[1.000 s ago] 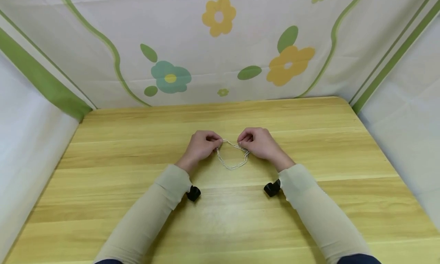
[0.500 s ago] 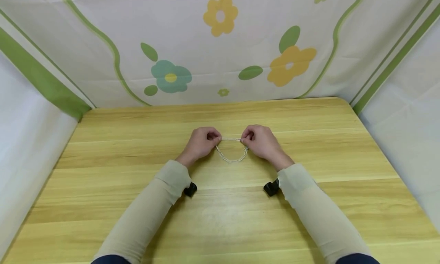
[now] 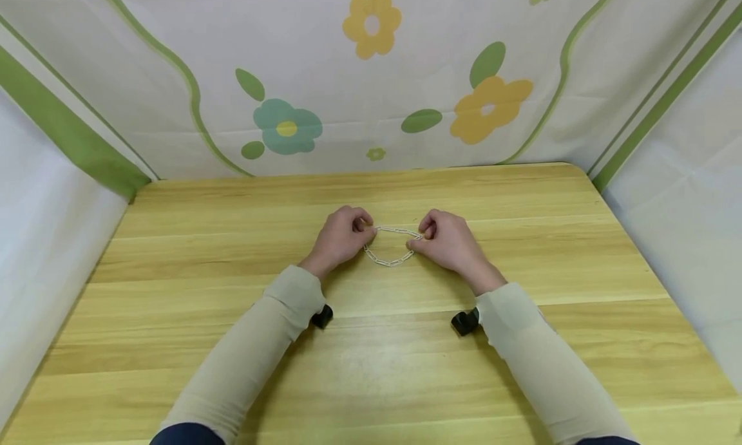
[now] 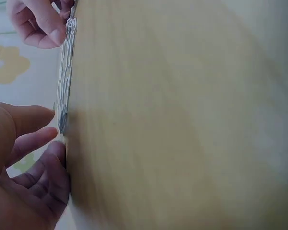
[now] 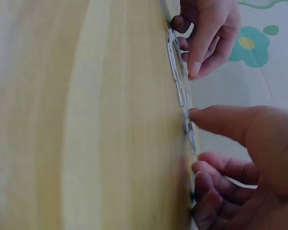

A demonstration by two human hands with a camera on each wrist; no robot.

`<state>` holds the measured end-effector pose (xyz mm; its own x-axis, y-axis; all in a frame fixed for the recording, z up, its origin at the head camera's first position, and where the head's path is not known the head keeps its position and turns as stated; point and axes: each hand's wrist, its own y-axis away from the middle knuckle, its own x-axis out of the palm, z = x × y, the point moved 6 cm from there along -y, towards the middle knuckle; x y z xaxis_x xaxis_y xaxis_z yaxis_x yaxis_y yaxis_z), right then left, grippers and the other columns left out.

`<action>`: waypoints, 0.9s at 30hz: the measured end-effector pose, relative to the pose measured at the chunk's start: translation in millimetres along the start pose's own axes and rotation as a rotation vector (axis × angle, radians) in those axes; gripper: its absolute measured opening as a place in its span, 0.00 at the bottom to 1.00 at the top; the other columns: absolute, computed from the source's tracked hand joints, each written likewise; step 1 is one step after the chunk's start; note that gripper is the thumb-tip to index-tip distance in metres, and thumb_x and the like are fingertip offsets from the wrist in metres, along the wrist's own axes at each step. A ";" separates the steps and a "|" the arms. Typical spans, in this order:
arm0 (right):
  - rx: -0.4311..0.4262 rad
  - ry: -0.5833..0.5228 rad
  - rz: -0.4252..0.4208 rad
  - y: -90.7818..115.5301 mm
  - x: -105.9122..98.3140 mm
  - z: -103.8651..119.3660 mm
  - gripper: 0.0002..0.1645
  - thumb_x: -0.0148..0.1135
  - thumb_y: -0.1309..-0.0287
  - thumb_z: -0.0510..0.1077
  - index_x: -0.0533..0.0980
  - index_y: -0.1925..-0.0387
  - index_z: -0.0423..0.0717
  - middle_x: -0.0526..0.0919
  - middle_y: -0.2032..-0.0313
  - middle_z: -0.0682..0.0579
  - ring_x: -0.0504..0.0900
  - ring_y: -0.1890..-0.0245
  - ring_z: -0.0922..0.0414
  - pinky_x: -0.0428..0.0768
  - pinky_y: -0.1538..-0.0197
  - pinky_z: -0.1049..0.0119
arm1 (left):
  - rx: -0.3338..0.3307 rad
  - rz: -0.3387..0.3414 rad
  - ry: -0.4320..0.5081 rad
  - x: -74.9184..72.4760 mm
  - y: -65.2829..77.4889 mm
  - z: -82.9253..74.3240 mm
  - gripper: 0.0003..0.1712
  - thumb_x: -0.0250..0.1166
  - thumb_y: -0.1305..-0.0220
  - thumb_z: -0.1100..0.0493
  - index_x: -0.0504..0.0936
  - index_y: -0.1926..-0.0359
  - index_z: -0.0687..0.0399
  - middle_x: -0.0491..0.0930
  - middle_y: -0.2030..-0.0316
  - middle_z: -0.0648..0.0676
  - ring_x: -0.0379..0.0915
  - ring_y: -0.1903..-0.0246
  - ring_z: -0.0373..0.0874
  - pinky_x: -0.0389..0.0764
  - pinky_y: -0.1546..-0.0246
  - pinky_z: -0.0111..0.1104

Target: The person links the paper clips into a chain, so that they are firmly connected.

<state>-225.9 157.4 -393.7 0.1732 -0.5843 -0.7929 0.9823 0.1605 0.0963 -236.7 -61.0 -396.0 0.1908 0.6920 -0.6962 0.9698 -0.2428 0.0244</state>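
A loop of silvery paper clips linked into a chain [image 3: 390, 263] lies on the wooden table [image 3: 382, 368] in the head view. At its left end is my left hand [image 3: 342, 234], with the tips of thumb and fingers slightly apart beside the clips. My right hand [image 3: 449, 239] is at the other end; its thumb touches or nearly touches the chain, and its index finger stands away from the thumb. From the side, the left wrist view shows the chain [image 4: 66, 79] low along the tabletop. Part of it passes behind my right thumb [image 5: 221, 120] in the right wrist view.
A white cloth [image 3: 348, 78] with printed flowers hangs behind the table, and more cloth stands at both sides. Black wrist cameras [image 3: 465, 322] sit under my sleeves [image 3: 522, 329], close above the tabletop.
The chain's far side was pulled straight between my hands half a second ago; now it lies slacker. My right hand's fingers have parted and shifted slightly right. My left fingers have loosened.
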 end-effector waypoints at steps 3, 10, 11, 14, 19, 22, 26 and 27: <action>0.029 0.026 0.025 4.5 -0.3 -0.5 0.25 0.77 0.38 0.56 0.78 0.52 0.45 0.84 0.64 0.50 0.80 0.65 0.52 0.78 0.57 0.59 | 0.007 0.009 -0.080 2.2 -3.7 -7.4 0.15 0.72 0.27 0.52 0.87 0.46 0.56 0.81 0.55 0.57 0.78 0.58 0.50 0.82 0.55 0.43; 0.024 0.010 0.040 9.6 -1.6 1.2 0.20 0.75 0.34 0.48 0.79 0.48 0.43 0.88 0.64 0.50 0.85 0.64 0.53 0.83 0.52 0.56 | 0.061 0.059 -0.277 11.4 -12.7 -25.1 0.05 0.71 0.26 0.55 0.88 0.58 0.51 0.80 0.60 0.53 0.77 0.63 0.47 0.81 0.63 0.40; 0.026 0.005 0.038 10.2 -2.6 0.8 0.18 0.74 0.33 0.46 0.79 0.48 0.42 0.89 0.63 0.49 0.85 0.63 0.53 0.83 0.51 0.55 | 0.059 0.057 -0.284 12.0 -13.4 -25.6 0.05 0.70 0.25 0.56 0.87 0.60 0.51 0.81 0.61 0.53 0.77 0.63 0.47 0.80 0.64 0.39; 0.033 -0.014 0.026 10.2 -4.7 -2.0 0.15 0.73 0.33 0.43 0.80 0.50 0.42 0.89 0.62 0.49 0.85 0.62 0.53 0.82 0.52 0.57 | 0.032 0.042 -0.269 10.0 -14.2 -21.8 0.06 0.68 0.24 0.59 0.86 0.62 0.52 0.83 0.62 0.52 0.77 0.64 0.46 0.79 0.65 0.38; 0.019 -0.023 0.014 8.5 -4.7 -5.8 0.08 0.71 0.31 0.42 0.82 0.55 0.43 0.87 0.63 0.50 0.84 0.63 0.54 0.80 0.53 0.60 | 0.000 0.037 -0.190 4.7 -12.9 -14.8 0.05 0.68 0.25 0.59 0.86 0.62 0.54 0.84 0.64 0.53 0.77 0.64 0.46 0.78 0.64 0.36; 0.012 -0.022 0.005 7.2 -4.4 -5.9 0.06 0.70 0.31 0.42 0.83 0.56 0.44 0.87 0.63 0.49 0.83 0.63 0.54 0.80 0.53 0.59 | 0.002 0.041 -0.169 3.6 -12.0 -14.7 0.06 0.68 0.25 0.59 0.85 0.62 0.54 0.84 0.65 0.53 0.77 0.65 0.46 0.77 0.65 0.36; 0.004 -0.019 -0.012 4.0 -4.7 -5.1 0.05 0.69 0.30 0.42 0.84 0.56 0.44 0.87 0.63 0.49 0.83 0.63 0.53 0.80 0.53 0.58 | -0.008 0.032 -0.160 2.8 -12.0 -12.9 0.06 0.68 0.24 0.60 0.86 0.62 0.54 0.84 0.64 0.53 0.78 0.65 0.46 0.77 0.65 0.36; 0.002 -0.017 -0.017 2.8 -4.7 -4.9 0.05 0.69 0.29 0.42 0.84 0.56 0.44 0.87 0.63 0.49 0.83 0.63 0.53 0.80 0.53 0.58 | -0.015 0.028 -0.156 2.5 -12.2 -12.0 0.05 0.68 0.24 0.60 0.86 0.62 0.54 0.84 0.64 0.53 0.78 0.65 0.46 0.78 0.65 0.36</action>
<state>-224.3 164.5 -392.7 0.1580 -0.6006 -0.7838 0.9852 0.1488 0.0845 -246.3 -48.2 -389.4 0.1933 0.5705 -0.7982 0.9667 -0.2499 0.0555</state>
